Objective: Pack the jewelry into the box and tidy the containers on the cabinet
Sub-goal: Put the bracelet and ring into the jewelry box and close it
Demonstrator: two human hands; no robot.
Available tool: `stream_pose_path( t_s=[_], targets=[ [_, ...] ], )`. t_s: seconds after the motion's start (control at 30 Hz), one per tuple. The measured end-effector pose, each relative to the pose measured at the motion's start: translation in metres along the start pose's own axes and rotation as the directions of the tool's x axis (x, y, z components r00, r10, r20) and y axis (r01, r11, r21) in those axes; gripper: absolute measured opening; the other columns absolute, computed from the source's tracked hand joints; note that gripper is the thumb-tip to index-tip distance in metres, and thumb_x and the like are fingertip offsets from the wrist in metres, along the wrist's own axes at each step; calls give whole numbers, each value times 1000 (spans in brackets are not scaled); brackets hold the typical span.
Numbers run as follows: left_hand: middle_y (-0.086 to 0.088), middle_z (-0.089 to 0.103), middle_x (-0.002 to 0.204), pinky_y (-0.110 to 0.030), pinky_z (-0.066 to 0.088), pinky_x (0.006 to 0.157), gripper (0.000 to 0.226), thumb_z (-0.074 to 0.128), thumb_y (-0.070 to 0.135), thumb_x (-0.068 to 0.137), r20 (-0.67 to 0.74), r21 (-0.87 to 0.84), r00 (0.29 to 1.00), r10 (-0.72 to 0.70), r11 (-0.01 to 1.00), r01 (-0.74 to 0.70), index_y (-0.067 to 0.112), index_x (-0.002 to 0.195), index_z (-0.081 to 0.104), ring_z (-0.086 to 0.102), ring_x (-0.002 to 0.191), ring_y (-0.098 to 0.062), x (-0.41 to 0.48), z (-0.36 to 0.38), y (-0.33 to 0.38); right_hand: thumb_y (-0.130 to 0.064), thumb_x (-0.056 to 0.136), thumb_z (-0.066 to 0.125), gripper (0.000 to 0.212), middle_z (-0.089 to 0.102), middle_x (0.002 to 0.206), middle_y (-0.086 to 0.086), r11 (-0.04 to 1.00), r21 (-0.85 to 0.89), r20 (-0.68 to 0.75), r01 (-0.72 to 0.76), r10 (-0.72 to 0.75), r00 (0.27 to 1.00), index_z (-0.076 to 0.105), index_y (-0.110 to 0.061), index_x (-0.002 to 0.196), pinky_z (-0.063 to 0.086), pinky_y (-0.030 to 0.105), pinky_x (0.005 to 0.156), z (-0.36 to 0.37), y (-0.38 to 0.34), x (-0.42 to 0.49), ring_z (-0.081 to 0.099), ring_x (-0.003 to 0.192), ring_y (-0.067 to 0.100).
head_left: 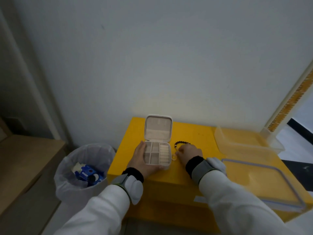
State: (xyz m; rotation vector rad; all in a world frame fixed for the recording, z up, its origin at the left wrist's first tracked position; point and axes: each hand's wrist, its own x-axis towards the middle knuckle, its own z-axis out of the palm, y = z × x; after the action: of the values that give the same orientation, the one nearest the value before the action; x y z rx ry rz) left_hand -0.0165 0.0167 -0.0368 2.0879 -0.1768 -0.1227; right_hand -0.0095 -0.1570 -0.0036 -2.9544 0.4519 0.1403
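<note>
Head view: jewelry box (157,154) sat open on yellow cabinet (194,133), compartments looked empty; left hand (140,158) cupped box side; right hand (189,152) pinched at small ring (174,157), bead bracelet (182,143) just beside; packing barely begun; clear container (245,141) and lid (264,182) apart, untidied; bin (84,167) left, plain wall (152,56) behind.

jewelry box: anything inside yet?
The jewelry box shows bare compartments and ring rolls, no jewelry visible. The left hand covers its left wall. The bead bracelet lies outside.
</note>
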Motion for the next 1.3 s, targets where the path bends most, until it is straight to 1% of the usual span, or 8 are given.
stream_pose_path(
  t_s=[0.2, 0.33, 0.53, 0.67, 0.77, 0.87, 1.03, 1.3],
  targets=[
    [-7, 14, 159, -45, 32, 115, 104, 81, 37, 64, 15, 48, 1000, 12, 999, -13, 12, 146, 21, 20, 144, -26, -5, 0, 2, -23, 99, 38, 30, 60, 128, 7, 998, 5, -51, -58, 59, 997, 61, -13, 117, 38, 36, 104, 5, -2, -2, 53, 120, 25],
    [-7, 4, 161, -36, 19, 121, 88, 65, 38, 82, -6, 144, 992, 129, 981, -127, 10, 148, 15, 10, 147, -20, -6, -6, 16, -18, 99, 39, 26, 60, 125, 12, 961, 260, -121, -99, 134, 984, 58, -10, 115, 40, 39, 103, -12, -1, -5, 55, 117, 30],
    [-5, 29, 155, -29, 25, 115, 71, 60, 27, 87, -10, 139, 958, 287, 949, -283, 13, 147, 23, 28, 142, -18, 12, -15, 62, -15, 95, 49, 20, 67, 102, 20, 820, 510, -362, 261, -70, 929, 62, -1, 99, 48, 39, 81, -57, -7, -32, 59, 96, 34],
    [-8, 66, 116, -32, 46, 98, 37, 57, 14, 89, -86, -116, 985, 149, 981, -158, 11, 126, 55, 59, 114, -24, 15, -20, 67, -7, 93, 51, 14, 59, 85, 11, 652, 690, -265, 314, -176, 948, 63, -1, 94, 51, 42, 84, -70, -22, -44, 58, 86, 27],
    [-6, 65, 84, -40, 53, 85, 22, 58, 10, 88, -114, -222, 993, 29, 974, -54, 2, 108, 63, 61, 84, -24, 11, -26, 57, -4, 93, 49, 13, 55, 70, 4, 568, 791, -169, 226, -152, 974, 60, -4, 87, 50, 32, 67, -63, -30, -44, 52, 68, 19],
    [-7, 61, 81, -42, 55, 86, 25, 61, 13, 87, -131, -180, 990, -52, 983, 27, 1, 108, 63, 58, 80, -22, 10, -31, 44, -3, 94, 47, 29, 50, 63, 2, 572, 814, -36, 104, -129, 991, 50, -13, 68, 41, 19, 52, -45, -37, -42, 46, 55, 13],
    [-18, 65, 88, -33, 51, 83, 24, 63, 20, 85, -140, -8, 982, -127, 992, 127, 6, 105, 65, 61, 88, -30, 10, -35, 30, -2, 94, 42, 13, 55, 90, 14, 667, 744, 46, 34, -102, 994, 53, -9, 92, 47, 33, 64, -16, -52, -34, 50, 80, 21],
    [-11, 67, 115, -28, 47, 86, 27, 53, 20, 91, -81, 239, 992, -92, 965, 109, 11, 115, 60, 60, 105, -26, 15, -30, 22, -4, 95, 41, 29, 60, 126, 18, 800, 595, -7, 78, -91, 996, 62, -1, 115, 48, 33, 92, -10, -59, -22, 56, 115, 32]
  ],
)
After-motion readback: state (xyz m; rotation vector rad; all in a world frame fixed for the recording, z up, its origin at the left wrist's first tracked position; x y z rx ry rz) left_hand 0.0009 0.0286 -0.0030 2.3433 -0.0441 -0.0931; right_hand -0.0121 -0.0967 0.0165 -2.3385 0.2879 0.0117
